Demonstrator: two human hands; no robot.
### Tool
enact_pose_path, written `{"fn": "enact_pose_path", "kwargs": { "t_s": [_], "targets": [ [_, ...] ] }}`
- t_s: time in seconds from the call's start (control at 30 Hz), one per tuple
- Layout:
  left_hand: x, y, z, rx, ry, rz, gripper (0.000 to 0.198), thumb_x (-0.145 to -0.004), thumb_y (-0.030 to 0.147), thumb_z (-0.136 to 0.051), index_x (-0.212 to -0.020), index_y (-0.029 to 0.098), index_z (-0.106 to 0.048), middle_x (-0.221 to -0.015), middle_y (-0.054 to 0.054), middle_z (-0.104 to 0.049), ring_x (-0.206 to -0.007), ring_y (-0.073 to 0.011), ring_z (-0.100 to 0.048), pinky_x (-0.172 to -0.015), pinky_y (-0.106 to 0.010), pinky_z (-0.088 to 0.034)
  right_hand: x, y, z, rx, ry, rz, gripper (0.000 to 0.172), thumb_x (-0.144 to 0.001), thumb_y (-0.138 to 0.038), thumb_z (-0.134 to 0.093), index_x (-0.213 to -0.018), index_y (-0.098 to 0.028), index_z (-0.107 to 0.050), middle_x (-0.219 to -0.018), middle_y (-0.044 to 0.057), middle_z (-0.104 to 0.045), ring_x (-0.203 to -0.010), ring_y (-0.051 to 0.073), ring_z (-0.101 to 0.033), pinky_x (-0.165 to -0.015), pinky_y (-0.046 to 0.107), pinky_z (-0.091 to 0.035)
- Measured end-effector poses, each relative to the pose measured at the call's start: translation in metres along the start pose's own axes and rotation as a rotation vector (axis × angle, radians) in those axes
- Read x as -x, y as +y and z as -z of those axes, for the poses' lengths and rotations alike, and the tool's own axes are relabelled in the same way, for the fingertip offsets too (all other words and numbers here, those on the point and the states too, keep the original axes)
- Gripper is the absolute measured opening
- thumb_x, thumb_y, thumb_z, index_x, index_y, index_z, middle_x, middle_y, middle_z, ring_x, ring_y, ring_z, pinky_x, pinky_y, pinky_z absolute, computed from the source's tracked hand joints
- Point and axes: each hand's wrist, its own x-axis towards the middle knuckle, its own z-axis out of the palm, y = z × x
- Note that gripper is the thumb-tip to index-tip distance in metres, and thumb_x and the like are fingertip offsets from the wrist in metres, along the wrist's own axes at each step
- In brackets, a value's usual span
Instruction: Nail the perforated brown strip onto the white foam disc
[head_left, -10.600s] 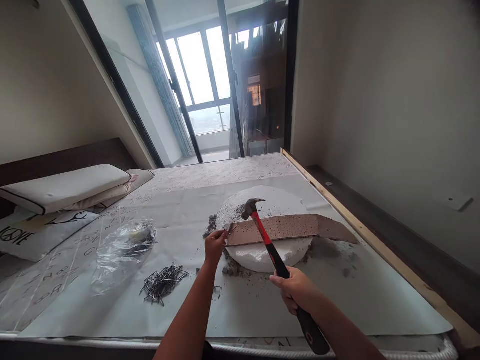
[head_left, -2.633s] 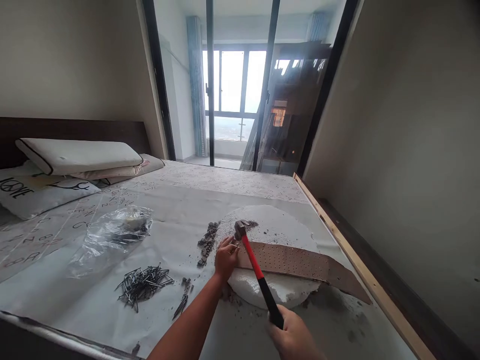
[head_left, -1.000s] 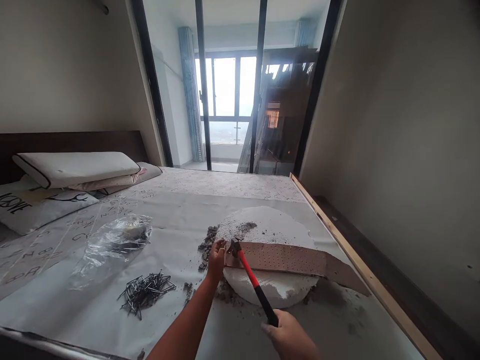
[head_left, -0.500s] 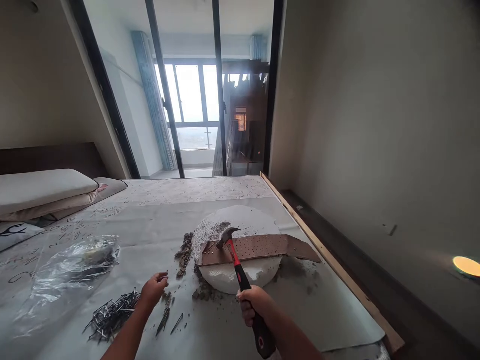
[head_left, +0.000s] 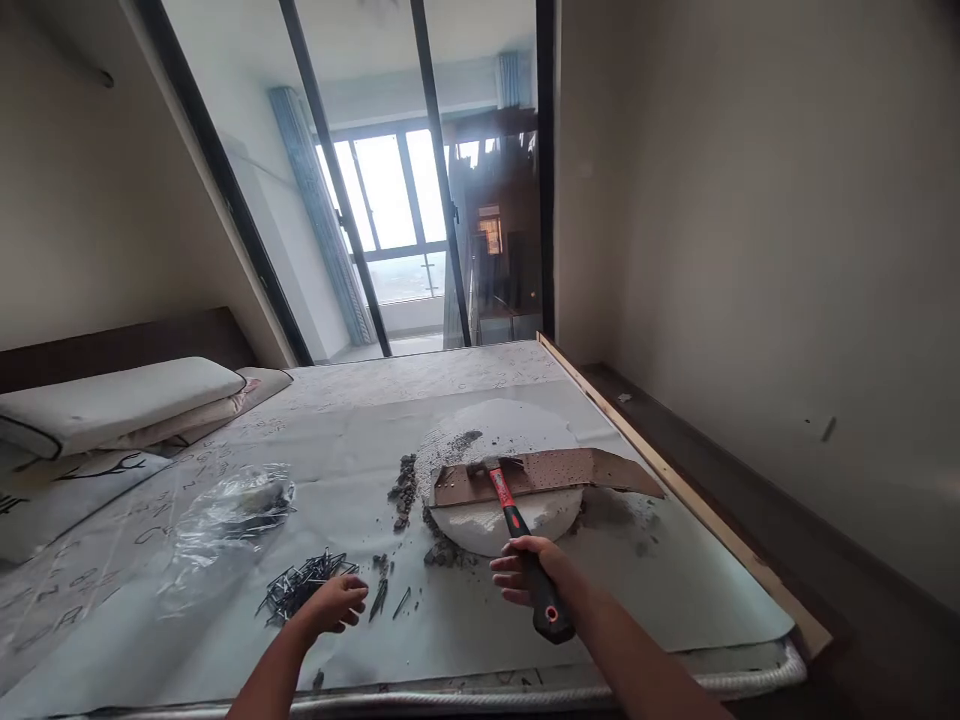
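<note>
My right hand (head_left: 529,575) grips the black end of a red-handled hammer (head_left: 517,530). The hammer's head rests on a brown perforated strip (head_left: 555,470) that lies across a round white foam block (head_left: 502,440). My left hand (head_left: 337,603) hovers low over the sheet beside a pile of dark nails (head_left: 300,583), fingers curled downward; whether it holds a nail is hidden. A few loose nails (head_left: 390,600) lie just right of it.
Grey crumbs and rubble (head_left: 405,485) ring the foam block. A crumpled clear plastic bag (head_left: 225,515) lies at the left. Pillows (head_left: 112,400) are stacked at the far left. A wooden edge (head_left: 675,490) borders the bed on the right, with a wall beyond.
My left hand left the strip's end and moved down left to the nail pile. The hammer head came down onto the strip. The camera swung slightly.
</note>
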Motion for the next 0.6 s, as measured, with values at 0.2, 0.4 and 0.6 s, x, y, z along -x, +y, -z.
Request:
{"fn": "enact_pose_path", "kwargs": {
  "t_s": [0.2, 0.4, 0.6],
  "targets": [
    [0.012, 0.0, -0.014, -0.152, 0.002, -0.055, 0.029, -0.061, 0.043, -0.063, -0.072, 0.017, -0.058, -0.068, -0.004, -0.064, -0.063, -0.0164, -0.061, -0.055, -0.024, -0.042, 0.008, 0.016, 0.018, 0.253, 0.129, -0.003, 0.023, -0.082, -0.038, -0.055, -0.08, -0.015, -0.052, -0.078, 0.012, -0.07, -0.075, 0.022, -0.069, -0.069, 0.031, -0.048],
    [-0.01, -0.006, -0.033, -0.545, 0.187, -0.123, 0.011, -0.065, 0.022, -0.058, -0.07, 0.015, -0.064, -0.067, -0.006, -0.066, -0.07, -0.0195, -0.063, -0.062, -0.026, -0.043, 0.009, 0.027, 0.035, 0.678, 0.298, 0.072, 0.013, -0.078, -0.025, -0.058, -0.075, -0.017, -0.048, -0.058, 0.006, -0.065, -0.059, 0.019, -0.064, -0.057, 0.028, -0.046],
    [-0.029, 0.007, -0.059, -0.704, 0.243, -0.21, 0.012, -0.068, 0.02, -0.059, -0.077, 0.017, -0.068, -0.091, -0.008, -0.07, -0.091, -0.0208, -0.062, -0.075, -0.026, -0.043, -0.002, 0.031, 0.048, 0.883, 0.478, 0.154, 0.016, -0.06, -0.009, -0.065, -0.057, -0.016, -0.051, -0.048, -0.002, -0.052, -0.055, 0.017, -0.055, -0.052, 0.026, -0.036]
  ]
}}
